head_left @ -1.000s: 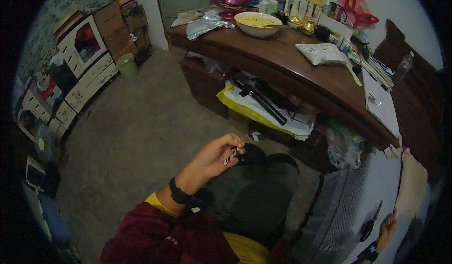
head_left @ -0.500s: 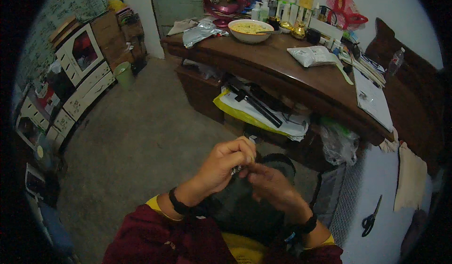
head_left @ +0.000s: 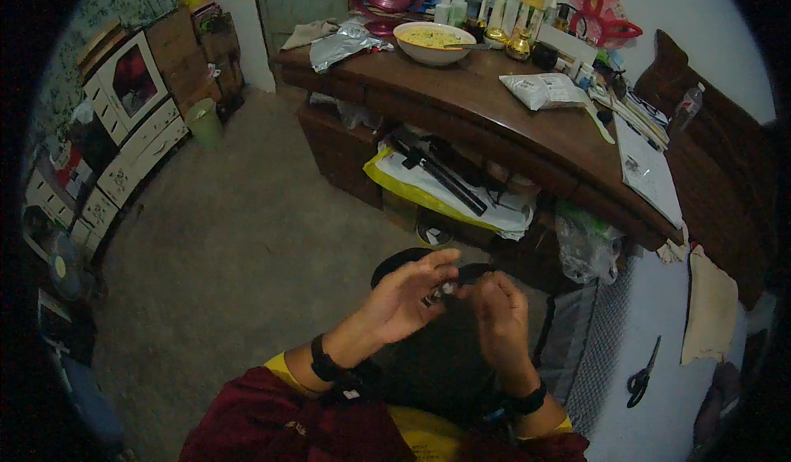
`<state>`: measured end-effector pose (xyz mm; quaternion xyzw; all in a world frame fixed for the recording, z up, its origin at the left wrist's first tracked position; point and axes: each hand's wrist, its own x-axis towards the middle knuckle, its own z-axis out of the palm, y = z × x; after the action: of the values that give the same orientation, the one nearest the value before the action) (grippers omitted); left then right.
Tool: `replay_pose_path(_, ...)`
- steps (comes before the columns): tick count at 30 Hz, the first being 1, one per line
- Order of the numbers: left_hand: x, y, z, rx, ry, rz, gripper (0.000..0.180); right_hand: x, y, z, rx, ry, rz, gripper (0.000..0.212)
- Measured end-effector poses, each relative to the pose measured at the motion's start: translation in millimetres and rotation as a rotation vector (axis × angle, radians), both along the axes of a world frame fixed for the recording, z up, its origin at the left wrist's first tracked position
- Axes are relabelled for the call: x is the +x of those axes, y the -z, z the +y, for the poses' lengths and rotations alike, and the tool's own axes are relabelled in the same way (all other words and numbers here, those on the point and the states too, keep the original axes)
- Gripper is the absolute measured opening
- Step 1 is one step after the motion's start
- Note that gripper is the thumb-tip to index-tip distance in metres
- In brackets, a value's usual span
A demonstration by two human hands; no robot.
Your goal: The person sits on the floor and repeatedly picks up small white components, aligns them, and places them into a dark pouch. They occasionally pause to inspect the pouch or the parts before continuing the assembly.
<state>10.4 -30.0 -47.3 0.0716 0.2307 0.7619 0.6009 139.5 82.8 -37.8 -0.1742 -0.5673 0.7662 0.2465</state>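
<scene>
My left hand (head_left: pixel 404 299) is raised over my lap, palm turned inward, with a small dark object with shiny silver parts (head_left: pixel 439 293) held at its fingers. The object's exact kind is too small to tell. Close by on the right, my right hand (head_left: pixel 501 310) has its fingers curled together, their tips near the object. Whatever those fingers may pinch is too small to make out. Dark bands circle both wrists below maroon and yellow sleeves.
Ahead stands a brown wooden desk (head_left: pixel 461 104) bearing a bowl of food (head_left: pixel 432 44), a silver foil packet (head_left: pixel 350 44), bottles and a white pouch (head_left: pixel 544 91). Black scissors (head_left: pixel 643 375) lie on the pale bedding at right. A green bin (head_left: pixel 204 122) stands far left.
My hands have drawn apart. The left fingers have loosened from a closed fist, exposing the small object, while the right hand has shifted right and turned upward. The view has shifted slightly.
</scene>
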Motion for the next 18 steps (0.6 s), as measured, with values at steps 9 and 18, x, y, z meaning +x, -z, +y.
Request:
replay_pose_path(9,-2.3,29.1,-3.8,0.048,0.162,0.014,0.026,-12.3,-5.6,3.4,-0.067,0.089,0.173,0.026)
replay_pose_path(18,11.5,42.0,-5.8,-0.089,0.227,0.111,0.034,-17.9,-12.5,11.2,-0.386,0.09,0.17,0.025)
